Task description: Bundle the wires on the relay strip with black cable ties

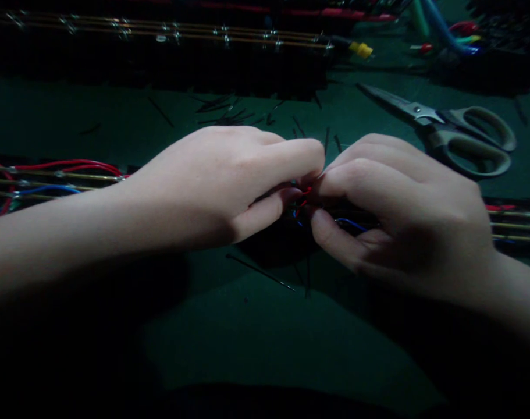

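Thin black strip [261,273] on green tabletop [265,331], just nearer than the hands; left hand [247,174] and right hand [399,203] curled, fingertips nearly meeting; thin red wire [307,191] shows between them, blue wire [352,223] by right thumb; can't tell if either hand pinches the red one, tips partly hidden; wired rod assembly [68,174] passes under both hands; scissors [439,125] beyond right hand, black scraps [223,113] beyond left; second rod assembly [195,32] farther out, yellow connector [361,50] at its right end
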`<state>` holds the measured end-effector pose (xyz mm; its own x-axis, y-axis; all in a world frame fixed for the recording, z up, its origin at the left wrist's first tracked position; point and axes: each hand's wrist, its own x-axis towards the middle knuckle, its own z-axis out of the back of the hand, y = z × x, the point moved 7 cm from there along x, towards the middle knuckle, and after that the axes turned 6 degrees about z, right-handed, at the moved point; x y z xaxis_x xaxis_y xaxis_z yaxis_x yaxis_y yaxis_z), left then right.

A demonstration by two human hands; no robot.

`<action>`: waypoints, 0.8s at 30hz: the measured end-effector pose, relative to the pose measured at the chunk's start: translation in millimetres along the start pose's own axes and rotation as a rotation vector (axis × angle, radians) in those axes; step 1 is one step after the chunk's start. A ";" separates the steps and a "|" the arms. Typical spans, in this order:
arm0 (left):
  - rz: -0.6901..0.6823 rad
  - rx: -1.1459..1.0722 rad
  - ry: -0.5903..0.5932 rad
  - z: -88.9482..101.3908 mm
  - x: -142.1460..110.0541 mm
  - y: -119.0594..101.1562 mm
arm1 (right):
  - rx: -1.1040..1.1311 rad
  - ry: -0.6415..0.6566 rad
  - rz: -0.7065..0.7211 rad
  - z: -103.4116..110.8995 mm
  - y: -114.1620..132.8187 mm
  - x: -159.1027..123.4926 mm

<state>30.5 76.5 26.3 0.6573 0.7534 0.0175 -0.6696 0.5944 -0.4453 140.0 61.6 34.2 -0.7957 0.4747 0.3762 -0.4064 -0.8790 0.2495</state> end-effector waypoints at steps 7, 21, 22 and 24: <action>-0.008 0.048 -0.003 0.9 -1.8 -0.5 | 0.002 0.009 -0.111 -0.6 -2.2 -4.5; 0.038 0.022 0.016 -2.1 1.4 3.4 | 0.058 -0.003 -0.031 1.6 -0.3 -1.6; 0.041 0.017 0.023 -2.4 1.5 3.4 | 0.064 -0.002 -0.019 1.2 0.1 -1.0; 0.037 -0.004 0.026 -2.3 1.5 2.9 | 0.065 0.005 0.000 0.1 0.4 0.1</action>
<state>30.3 78.7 22.9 0.6413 0.7669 -0.0226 -0.6921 0.5656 -0.4485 139.8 61.3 34.5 -0.7977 0.4746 0.3721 -0.3769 -0.8740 0.3067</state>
